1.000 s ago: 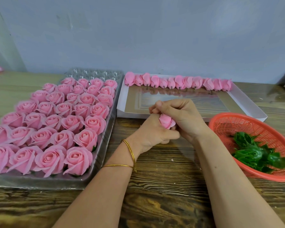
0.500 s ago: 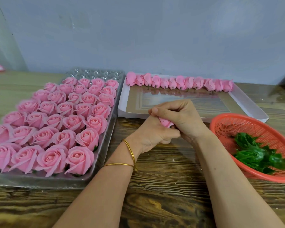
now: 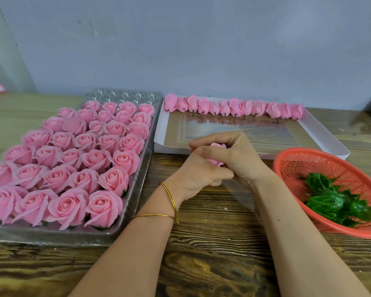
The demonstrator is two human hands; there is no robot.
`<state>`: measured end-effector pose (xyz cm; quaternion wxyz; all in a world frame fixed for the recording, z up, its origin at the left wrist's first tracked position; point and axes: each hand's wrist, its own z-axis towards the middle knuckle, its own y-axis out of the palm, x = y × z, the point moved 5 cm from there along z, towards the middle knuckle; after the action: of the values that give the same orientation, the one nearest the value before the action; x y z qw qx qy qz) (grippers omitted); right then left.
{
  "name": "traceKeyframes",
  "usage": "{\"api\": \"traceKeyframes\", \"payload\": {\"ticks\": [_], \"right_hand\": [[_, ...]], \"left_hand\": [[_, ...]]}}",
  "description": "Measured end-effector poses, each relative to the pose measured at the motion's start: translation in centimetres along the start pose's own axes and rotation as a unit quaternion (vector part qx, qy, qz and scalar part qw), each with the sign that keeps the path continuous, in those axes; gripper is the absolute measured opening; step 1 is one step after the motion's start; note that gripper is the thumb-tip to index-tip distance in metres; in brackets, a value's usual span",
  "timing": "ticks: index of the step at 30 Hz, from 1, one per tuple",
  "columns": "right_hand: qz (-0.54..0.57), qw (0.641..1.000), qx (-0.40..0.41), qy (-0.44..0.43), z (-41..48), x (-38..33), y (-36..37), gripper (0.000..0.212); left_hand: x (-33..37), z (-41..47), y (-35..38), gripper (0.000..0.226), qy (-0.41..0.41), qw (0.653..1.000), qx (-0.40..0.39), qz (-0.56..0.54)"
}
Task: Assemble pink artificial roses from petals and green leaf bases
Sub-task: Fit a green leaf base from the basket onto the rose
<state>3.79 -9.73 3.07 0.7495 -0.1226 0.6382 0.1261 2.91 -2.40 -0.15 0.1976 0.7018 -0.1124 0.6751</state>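
Head view, near to far. Nearest the camera: two bare forearms reaching in from the lower edge over a dark wood-grain table (image 3: 212,264), with two thin gold bangles (image 3: 172,200) on the left wrist.

Just beyond, at mid-table: left hand (image 3: 199,174) and right hand (image 3: 236,157) pressed together around a single pink rose (image 3: 217,162). Left fingers curled round the flower from below; right fingers curled over its top, thumb laid across the front. Both clamped on the rose, with only slivers of pink visible between them. Located just in front of the near wall of the white box (image 3: 159,136); contact with the table not determinable.

At left, level with the hands and running back towards the wall: clear plastic tray (image 3: 51,235) packed with rows of finished roses (image 3: 77,159), blooms facing up and touching one another. Empty cells (image 3: 124,95) at its far end.

At right, near the right forearm: red mesh basket (image 3: 308,159) tilted towards the camera, holding a small heap of green leaf bases (image 3: 334,202) in its lower part.

Farther back, behind the hands: the shallow white box with a glossy brown floor, and a single row of pink buds (image 3: 234,108) lined along its far wall, stubs pointing forward.

Farthest: plain grey-blue wall (image 3: 201,39).
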Motion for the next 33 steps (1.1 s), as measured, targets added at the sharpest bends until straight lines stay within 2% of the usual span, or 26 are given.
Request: {"api": "traceKeyframes", "payload": {"ticks": [14,21,24,27,29,33], "right_hand": [[0.023,0.999,-0.018,0.030,0.2,0.5,0.1,0.018],[0.025,0.997,-0.024,0.068,0.0,1.0,0.1,0.041],[0.021,0.997,-0.022,0.074,0.0,1.1,0.0,0.037],[0.029,0.996,-0.025,0.074,-0.1,1.1,0.0,0.042],[0.038,0.997,-0.019,0.071,-0.1,1.0,-0.1,0.036],[0.090,0.994,0.035,0.053,0.2,0.6,-0.7,0.034]], "left_hand": [[2.0,-1.0,0.0,0.041,0.081,0.987,0.084,0.112],[1.9,-0.7,-0.5,0.022,0.091,0.976,0.113,0.162],[1.7,-0.5,-0.5,0.024,0.095,0.971,0.119,0.184],[1.6,-0.3,-0.6,0.023,0.103,0.968,0.128,0.191],[1.7,-0.3,-0.7,0.020,0.108,0.964,0.142,0.196],[1.3,-0.1,-1.3,0.026,0.104,0.962,0.167,0.188]]}}
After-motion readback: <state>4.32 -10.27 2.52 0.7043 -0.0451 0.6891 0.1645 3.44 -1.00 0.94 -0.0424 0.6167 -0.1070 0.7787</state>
